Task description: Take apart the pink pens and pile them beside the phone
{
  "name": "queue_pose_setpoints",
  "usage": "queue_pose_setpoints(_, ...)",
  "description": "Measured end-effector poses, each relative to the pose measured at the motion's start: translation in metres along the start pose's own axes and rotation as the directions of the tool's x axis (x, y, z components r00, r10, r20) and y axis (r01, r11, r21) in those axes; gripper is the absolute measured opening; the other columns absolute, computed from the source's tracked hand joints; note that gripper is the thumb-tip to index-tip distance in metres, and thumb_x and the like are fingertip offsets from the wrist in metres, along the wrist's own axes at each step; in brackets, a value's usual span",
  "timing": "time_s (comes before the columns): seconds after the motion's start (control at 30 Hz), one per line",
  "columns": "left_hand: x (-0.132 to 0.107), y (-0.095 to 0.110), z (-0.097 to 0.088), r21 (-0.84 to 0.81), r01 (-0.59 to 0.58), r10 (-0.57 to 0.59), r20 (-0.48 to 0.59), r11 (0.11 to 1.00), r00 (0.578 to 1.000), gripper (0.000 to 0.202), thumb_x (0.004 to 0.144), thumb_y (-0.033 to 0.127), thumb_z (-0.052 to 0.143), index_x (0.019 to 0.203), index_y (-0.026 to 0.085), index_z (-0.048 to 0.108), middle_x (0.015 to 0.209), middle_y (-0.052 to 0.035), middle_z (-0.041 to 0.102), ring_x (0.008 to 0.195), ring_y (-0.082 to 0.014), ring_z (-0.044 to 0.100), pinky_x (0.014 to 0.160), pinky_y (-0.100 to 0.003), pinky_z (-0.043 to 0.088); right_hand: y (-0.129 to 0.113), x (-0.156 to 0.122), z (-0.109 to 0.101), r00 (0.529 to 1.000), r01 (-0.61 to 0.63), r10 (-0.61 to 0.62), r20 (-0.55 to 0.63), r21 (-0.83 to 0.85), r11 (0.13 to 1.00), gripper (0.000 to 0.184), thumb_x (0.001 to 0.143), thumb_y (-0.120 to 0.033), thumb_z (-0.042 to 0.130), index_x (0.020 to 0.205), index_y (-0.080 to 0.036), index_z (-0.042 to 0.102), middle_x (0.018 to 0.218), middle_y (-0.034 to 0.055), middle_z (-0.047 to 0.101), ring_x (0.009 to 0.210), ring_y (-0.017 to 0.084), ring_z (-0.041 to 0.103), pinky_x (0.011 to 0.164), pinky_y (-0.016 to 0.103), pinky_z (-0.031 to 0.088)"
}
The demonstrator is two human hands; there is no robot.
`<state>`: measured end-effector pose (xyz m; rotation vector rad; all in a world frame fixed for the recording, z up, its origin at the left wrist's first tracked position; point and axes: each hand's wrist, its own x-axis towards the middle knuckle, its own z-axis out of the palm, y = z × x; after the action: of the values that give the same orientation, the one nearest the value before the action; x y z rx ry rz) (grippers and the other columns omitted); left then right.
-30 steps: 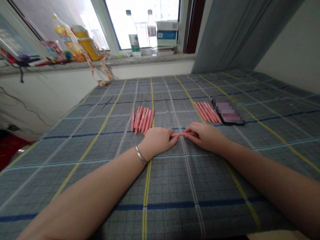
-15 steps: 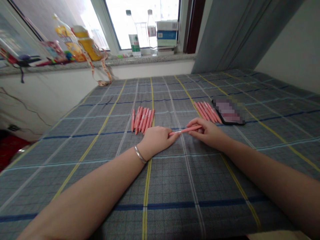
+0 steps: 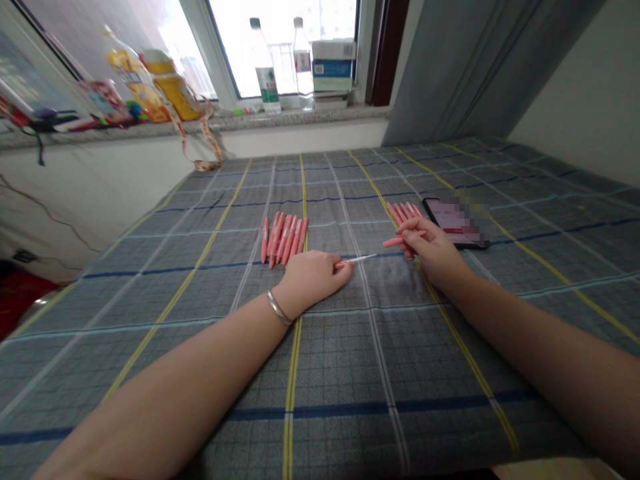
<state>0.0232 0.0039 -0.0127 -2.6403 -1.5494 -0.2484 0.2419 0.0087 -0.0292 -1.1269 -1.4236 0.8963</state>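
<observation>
My left hand (image 3: 314, 277) rests on the plaid sheet (image 3: 325, 373), fingers closed on the pink end of a pen part whose thin clear refill (image 3: 360, 259) sticks out to the right. My right hand (image 3: 433, 248) is lifted slightly, pinching a pink pen barrel (image 3: 395, 241) apart from the refill. Several pink pens (image 3: 283, 239) lie in a row just beyond my left hand. Another row of pink pens (image 3: 403, 212) lies beyond my right hand, partly hidden by it.
A phone (image 3: 455, 221) lies on the sheet right of the right-hand pens. On the windowsill (image 3: 200, 125) stand two water bottles (image 3: 265, 63), a box (image 3: 333, 67), juice bottles (image 3: 150, 77) and clutter. A grey curtain (image 3: 475, 67) hangs at back right.
The pen held between both hands has come apart: my right hand pulled the pink barrel up and to the right, leaving the thin refill in my left hand.
</observation>
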Motion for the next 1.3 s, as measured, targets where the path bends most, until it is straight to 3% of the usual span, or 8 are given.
queue_pose_setpoints(0.17,-0.001,0.000,0.001,0.025,-0.002,0.002,-0.032,1.000,0.999,0.051,0.087,0.048,0.024,0.072,0.019,0.063,0.062,-0.0046,0.060,0.059,-0.0173,0.056,0.050,-0.025,0.034,0.009,0.004,0.001,0.992,0.121,-0.098,0.084,-0.351,0.928,0.009,0.077,-0.028,0.054,0.081,-0.022,0.048,0.078,0.0027,0.066,0.074,0.018,0.062,0.062,0.030,0.045)
queue_pose_setpoints(0.27,-0.001,0.001,0.000,0.024,-0.013,0.014,-0.054,1.000,0.998,0.049,0.087,0.050,0.025,0.078,0.019,0.062,0.065,-0.0040,0.061,0.060,-0.0172,0.056,0.050,-0.025,0.034,0.011,0.008,0.001,0.973,0.228,-0.169,0.155,-0.592,0.773,0.005,0.074,-0.025,0.056,0.077,-0.021,0.055,0.079,0.0040,0.064,0.077,0.020,0.060,0.065,0.032,0.044)
queue_pose_setpoints(0.4,-0.002,0.003,0.000,0.016,-0.044,0.045,-0.071,0.999,0.996,0.049,0.087,0.054,0.024,0.087,0.020,0.060,0.070,-0.0036,0.063,0.063,-0.0173,0.058,0.051,-0.025,0.034,0.012,0.012,0.000,0.945,0.326,-0.227,0.235,-0.726,0.605,0.006,0.073,-0.021,0.056,0.077,-0.021,0.060,0.079,0.0043,0.064,0.084,0.023,0.057,0.074,0.036,0.043)
queue_pose_setpoints(0.5,-0.002,0.003,0.000,0.022,-0.070,0.071,-0.068,0.997,0.995,0.050,0.088,0.054,0.023,0.085,0.020,0.060,0.070,-0.0037,0.063,0.063,-0.0174,0.058,0.052,-0.025,0.034,0.012,0.013,-0.001,0.935,0.352,-0.249,0.252,-0.742,0.571,0.006,0.073,-0.021,0.057,0.077,-0.021,0.061,0.080,0.0045,0.065,0.087,0.023,0.056,0.079,0.037,0.042)
queue_pose_setpoints(0.67,-0.001,0.001,0.000,0.015,-0.060,0.061,-0.068,0.998,0.996,0.053,0.088,0.053,0.021,0.076,0.020,0.061,0.067,-0.0039,0.062,0.062,-0.0170,0.057,0.050,-0.024,0.032,0.003,0.008,-0.003,0.893,0.435,-0.384,0.235,-0.674,0.597,0.007,0.078,-0.022,0.053,0.081,-0.022,0.059,0.086,0.0049,0.065,0.089,0.021,0.056,0.083,0.037,0.041)
queue_pose_setpoints(0.87,-0.001,0.001,0.000,0.011,-0.035,0.035,-0.054,0.999,0.998,0.053,0.087,0.052,0.024,0.075,0.019,0.063,0.066,-0.0044,0.062,0.060,-0.0162,0.055,0.050,-0.024,0.031,-0.006,0.001,0.002,0.796,0.605,-0.418,0.437,-0.566,0.561,0.009,0.076,-0.022,0.056,0.085,-0.022,0.060,0.091,0.0026,0.066,0.091,0.020,0.056,0.086,0.038,0.040)
queue_pose_setpoints(1.13,0.000,0.001,0.000,0.009,0.008,-0.007,-0.056,1.000,0.998,0.047,0.086,0.045,0.027,0.076,0.019,0.064,0.068,-0.0054,0.062,0.065,-0.0168,0.055,0.054,-0.025,0.036,-0.005,0.002,0.000,0.842,0.540,-0.374,0.390,-0.608,0.582,0.006,0.077,-0.021,0.056,0.076,-0.023,0.061,0.088,0.0026,0.066,0.091,0.020,0.056,0.086,0.038,0.040)
queue_pose_setpoints(1.3,0.001,-0.001,0.002,0.000,0.016,-0.016,-0.063,1.000,0.998,0.043,0.086,0.041,0.029,0.075,0.018,0.063,0.072,-0.0059,0.062,0.068,-0.0171,0.055,0.057,-0.026,0.038,-0.001,0.004,0.000,0.847,0.532,-0.368,0.384,-0.637,0.559,0.008,0.078,-0.023,0.055,0.077,-0.024,0.063,0.089,0.0028,0.065,0.092,0.019,0.055,0.087,0.038,0.040)
